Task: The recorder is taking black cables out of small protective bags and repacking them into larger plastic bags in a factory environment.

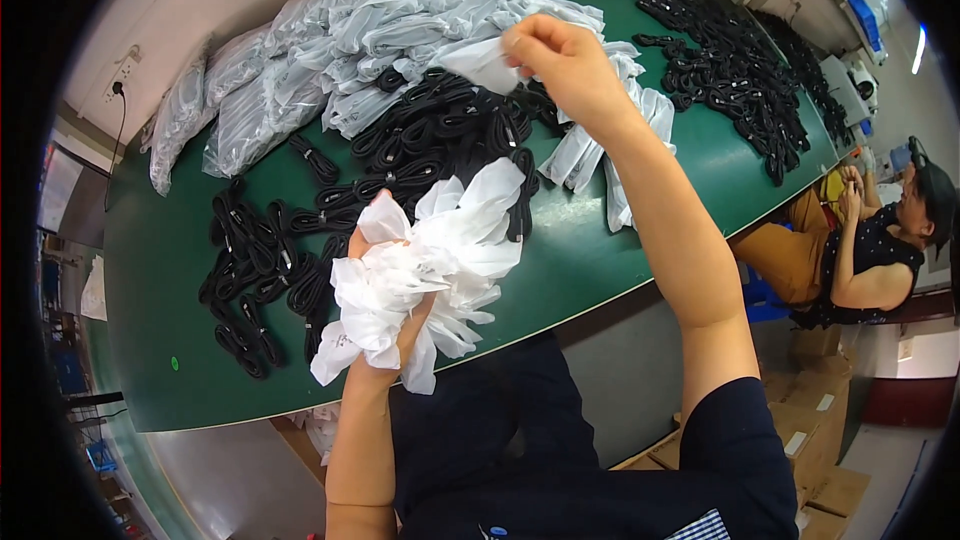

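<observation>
A loose bunch of thin white plastic bags (440, 250) is gripped in my left hand (407, 335), over the near part of the table. The bags hide most of that hand's fingers. Farther up and to the right, my right hand (560, 60) pinches one white plastic bag (482, 64) by its edge, above the table. Beneath and between both hands lies a heap of coiled black cables (430, 120), each bundled into a loop. More coiled cables (250, 250) lie to the left of the bunch of bags.
Bagged bundles (380, 25) are piled along the table's far side, with several more (640, 125) beyond my right forearm. Black cables (730, 80) cover the far right of the green table (160, 320). Another person (870, 240) sits at the right, near cardboard boxes (800, 410).
</observation>
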`<state>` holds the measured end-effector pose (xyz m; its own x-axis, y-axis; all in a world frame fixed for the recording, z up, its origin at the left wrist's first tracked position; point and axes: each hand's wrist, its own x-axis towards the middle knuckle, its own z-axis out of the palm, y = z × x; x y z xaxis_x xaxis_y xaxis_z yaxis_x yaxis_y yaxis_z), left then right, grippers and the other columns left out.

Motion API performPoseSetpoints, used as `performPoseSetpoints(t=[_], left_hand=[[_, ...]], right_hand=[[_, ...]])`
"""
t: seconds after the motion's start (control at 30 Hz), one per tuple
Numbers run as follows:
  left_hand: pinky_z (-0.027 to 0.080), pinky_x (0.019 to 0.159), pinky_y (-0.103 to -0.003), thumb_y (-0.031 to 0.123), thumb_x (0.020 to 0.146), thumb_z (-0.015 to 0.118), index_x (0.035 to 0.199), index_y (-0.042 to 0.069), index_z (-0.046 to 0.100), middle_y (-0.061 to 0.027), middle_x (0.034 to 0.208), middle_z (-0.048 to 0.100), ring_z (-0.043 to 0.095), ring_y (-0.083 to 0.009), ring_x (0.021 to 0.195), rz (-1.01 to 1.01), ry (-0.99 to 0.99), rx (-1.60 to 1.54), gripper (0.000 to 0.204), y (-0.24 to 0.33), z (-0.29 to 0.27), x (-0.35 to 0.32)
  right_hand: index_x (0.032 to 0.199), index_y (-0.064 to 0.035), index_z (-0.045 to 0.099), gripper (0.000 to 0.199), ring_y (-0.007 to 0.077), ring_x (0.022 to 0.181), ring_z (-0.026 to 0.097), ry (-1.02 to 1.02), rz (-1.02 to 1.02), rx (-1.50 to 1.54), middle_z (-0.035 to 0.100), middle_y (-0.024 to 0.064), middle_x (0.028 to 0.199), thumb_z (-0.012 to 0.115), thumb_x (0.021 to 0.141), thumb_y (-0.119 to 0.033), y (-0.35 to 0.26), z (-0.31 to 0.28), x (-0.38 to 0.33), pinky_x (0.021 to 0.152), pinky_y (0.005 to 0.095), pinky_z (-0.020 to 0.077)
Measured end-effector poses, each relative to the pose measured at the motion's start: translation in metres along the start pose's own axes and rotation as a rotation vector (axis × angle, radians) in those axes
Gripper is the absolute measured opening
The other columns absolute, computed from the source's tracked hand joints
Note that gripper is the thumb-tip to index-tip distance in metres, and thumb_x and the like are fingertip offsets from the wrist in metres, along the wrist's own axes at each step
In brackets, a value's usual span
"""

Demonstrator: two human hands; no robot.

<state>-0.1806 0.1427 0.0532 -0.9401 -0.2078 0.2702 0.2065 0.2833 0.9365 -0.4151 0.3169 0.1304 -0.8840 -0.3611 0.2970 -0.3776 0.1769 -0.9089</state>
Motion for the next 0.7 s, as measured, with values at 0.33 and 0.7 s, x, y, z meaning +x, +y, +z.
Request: performPoseSetpoints(t=[0.33, 0.7], left_hand=[[0.042, 0.093, -0.033, 0.004, 0.083, 0.065, 0.111, 0.002, 0.062, -0.0096, 0.108, 0.064, 0.059, -0.0233, 0.102, 0.089, 0.041, 0.157, 0.028, 0.014, 0.000, 0.013], [0.040, 0.097, -0.032, 0.000, 0.082, 0.064, 0.137, -0.002, 0.039, -0.0112, 0.131, 0.049, 0.053, -0.0187, 0.110, 0.031, 0.094, -0.088, 0.061, 0.006, -0.011, 0.006]], right_hand=[[0.095, -0.0022, 0.063, 0.013, 0.0140, 0.085, 0.060, -0.451, -0.015, -0.124, 0.066, 0.0049, 0.087, 0.062, 0.084, -0.009, -0.030, 0.000, -0.053, 0.079, 0.0275, 0.0470], [0.085, -0.0067, 0.060, 0.009, 0.0273, 0.086, 0.057, -0.263, -0.507, -0.932, 0.059, 0.0075, 0.089, 0.063, 0.077, -0.008, 0.093, -0.043, -0.074, 0.075, 0.0372, 0.0473]])
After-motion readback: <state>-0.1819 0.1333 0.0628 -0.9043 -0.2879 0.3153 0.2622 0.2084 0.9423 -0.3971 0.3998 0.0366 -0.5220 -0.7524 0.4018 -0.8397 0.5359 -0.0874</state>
